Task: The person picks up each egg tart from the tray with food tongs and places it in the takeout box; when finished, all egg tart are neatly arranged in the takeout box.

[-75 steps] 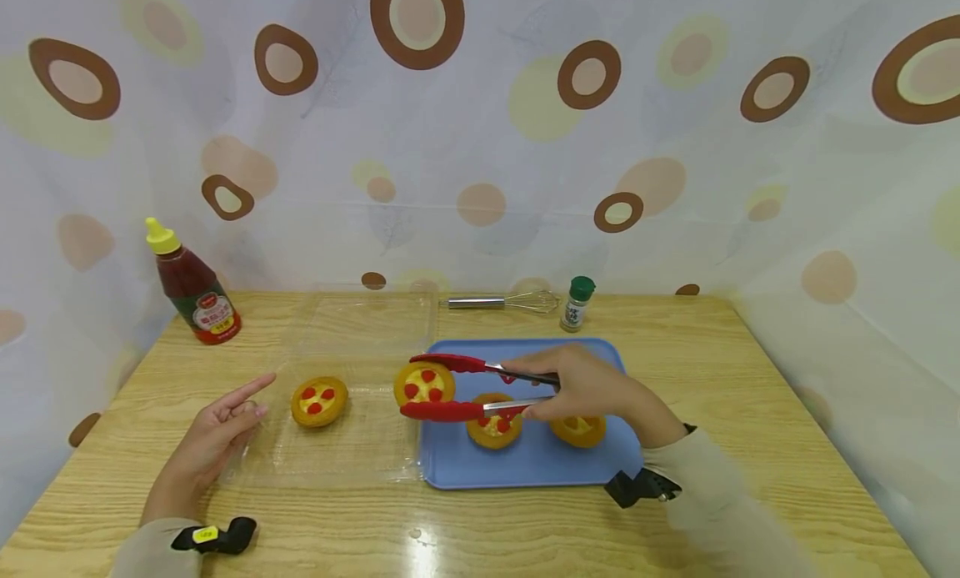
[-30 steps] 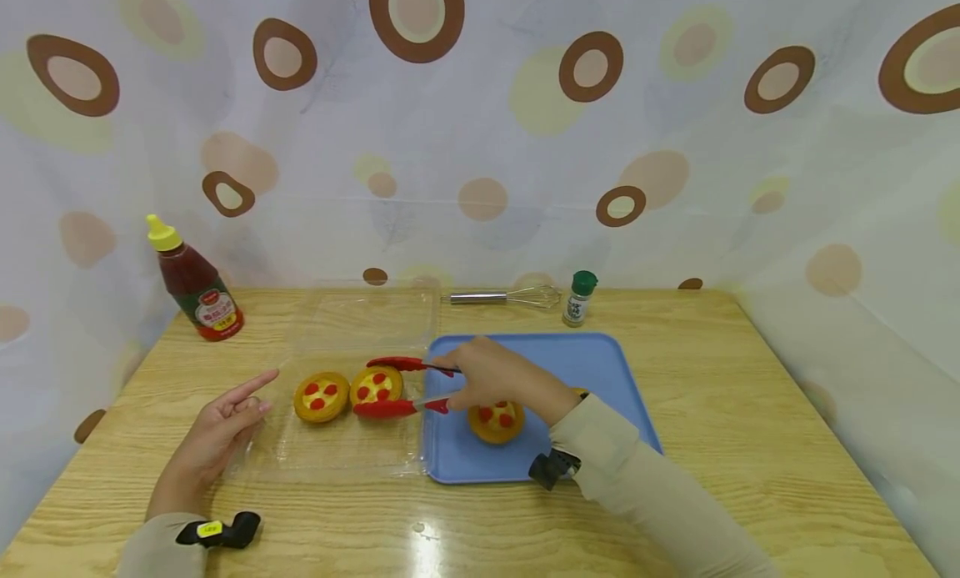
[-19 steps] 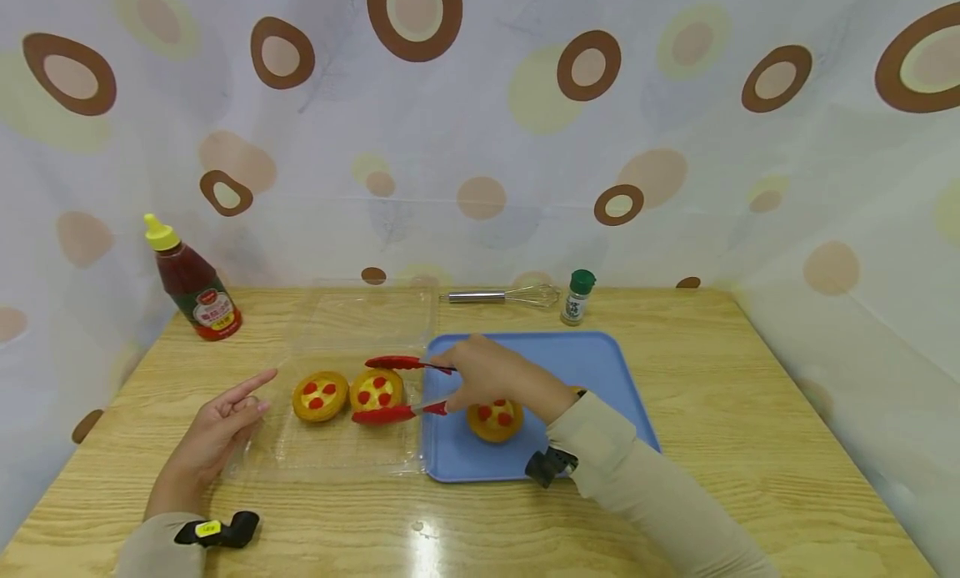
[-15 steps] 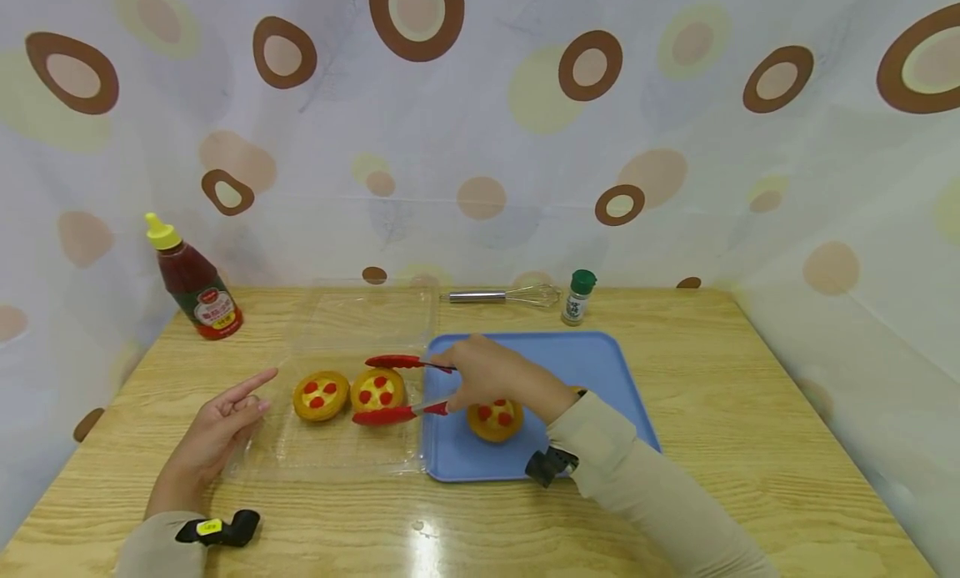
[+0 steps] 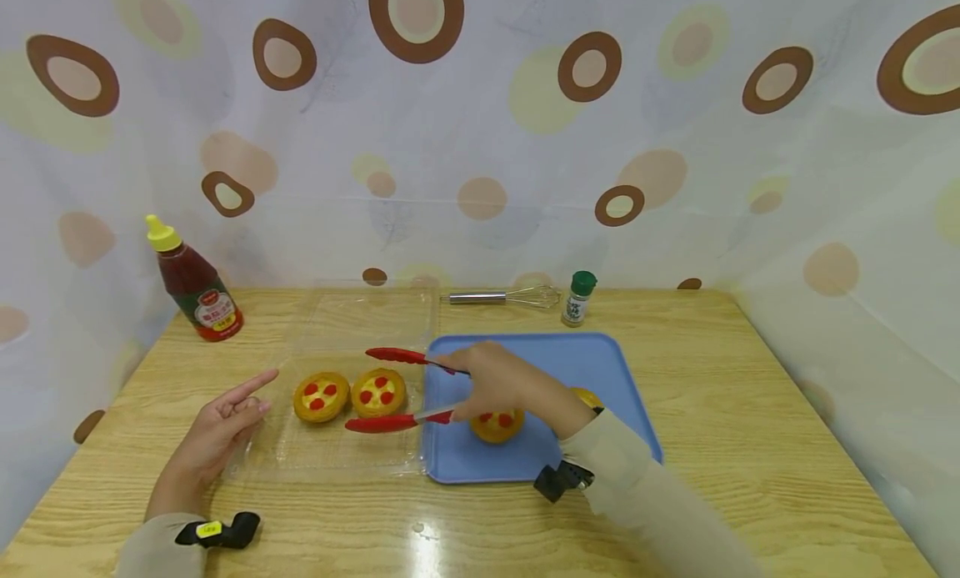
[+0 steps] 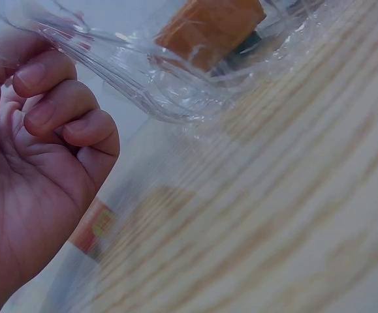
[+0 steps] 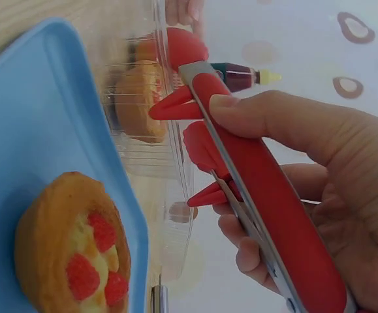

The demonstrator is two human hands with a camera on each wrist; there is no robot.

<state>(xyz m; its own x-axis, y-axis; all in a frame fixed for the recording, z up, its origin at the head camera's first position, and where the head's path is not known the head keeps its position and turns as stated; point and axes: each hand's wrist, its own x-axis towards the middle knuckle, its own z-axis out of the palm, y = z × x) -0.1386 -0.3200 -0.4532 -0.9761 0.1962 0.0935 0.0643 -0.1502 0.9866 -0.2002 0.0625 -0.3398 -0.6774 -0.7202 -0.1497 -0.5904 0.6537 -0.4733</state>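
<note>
My right hand (image 5: 491, 384) grips red-tipped tongs (image 7: 260, 182). Their tips are spread on either side of an egg tart with red berry pieces (image 5: 378, 393), which sits in the clear plastic box (image 5: 341, 457). A second berry tart (image 5: 321, 397) lies close to its left in the same box. At the box's left side, my left hand (image 5: 213, 440) holds the rim, with its index finger stretched along the edge and the other fingers curled, as the left wrist view shows.
Right of the box, a blue tray (image 5: 540, 469) carries a berry tart (image 7: 74, 248) and a yellow-topped tart (image 5: 587, 397) partly behind my wrist. A ketchup bottle (image 5: 198, 290) stands back left. A whisk (image 5: 498, 297) and green-capped shaker (image 5: 579, 299) are behind the tray.
The right hand has carried a tart in the tongs from over the tray's edge leftward into the box. The tong tips have since spread away from it. The left hand has stayed put.
</note>
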